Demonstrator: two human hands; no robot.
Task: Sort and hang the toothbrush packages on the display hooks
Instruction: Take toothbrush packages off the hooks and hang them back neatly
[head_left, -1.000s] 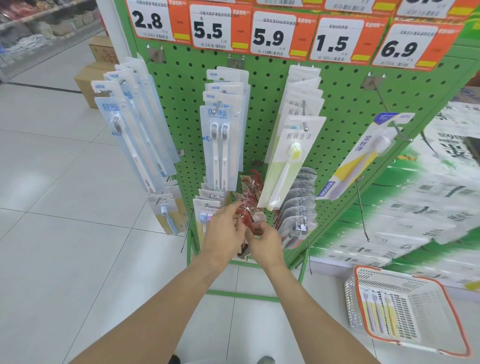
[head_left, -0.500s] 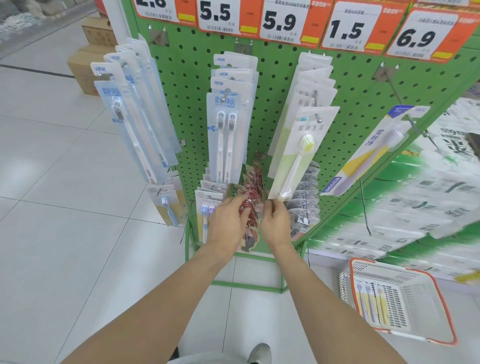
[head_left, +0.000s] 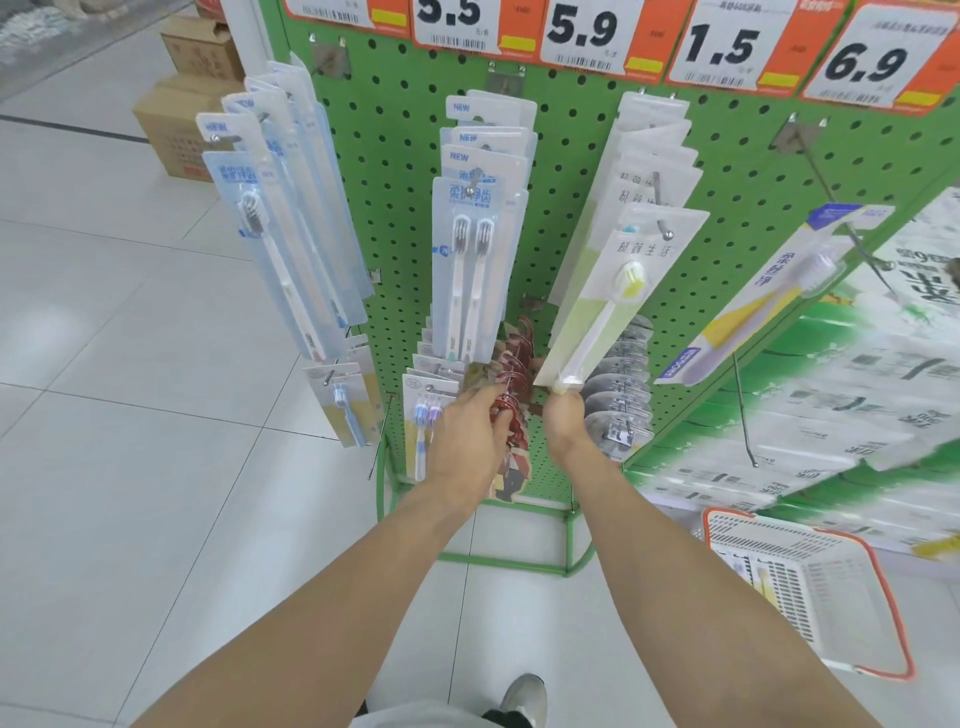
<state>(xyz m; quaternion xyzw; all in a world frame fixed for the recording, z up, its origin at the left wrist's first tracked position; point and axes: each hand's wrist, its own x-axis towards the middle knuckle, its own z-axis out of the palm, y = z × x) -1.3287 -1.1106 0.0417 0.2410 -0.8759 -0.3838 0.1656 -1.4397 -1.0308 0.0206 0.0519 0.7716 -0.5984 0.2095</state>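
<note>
A grey shoe (head_left: 524, 696) is seen nearest, below both forearms, and an orange-rimmed basket (head_left: 883, 587) with packs inside is set on the floor well to the right of the right hand. The left hand (head_left: 470, 441) is curled onto a row of dark red packs (head_left: 511, 395) hung on a low hook, its fingers pressed among them; whether one pack is pinched cannot be told. The right hand (head_left: 563, 421) is raised just beside that row, its fingers hidden behind the bottom edge of the green toothbrush package (head_left: 608, 306), so its grip cannot be judged. That package is tilted up and away from the right hand, its top close to the hook tip (head_left: 662, 226) above, in front of a stack of like packs. Immediately left of the left hand a pack with purple-headed brushes (head_left: 426, 426) is hung, and above it the twin white brush packs (head_left: 467, 260). Further left, long blue packs (head_left: 275, 249) are fanned out. Grey round-topped packs (head_left: 618, 395) are found just right of the right hand, and a yellow-and-blue pack (head_left: 763, 301) further right and higher. All are carried on the green pegboard (head_left: 395, 130), topped by price tags (head_left: 587, 36) at the far end
</note>
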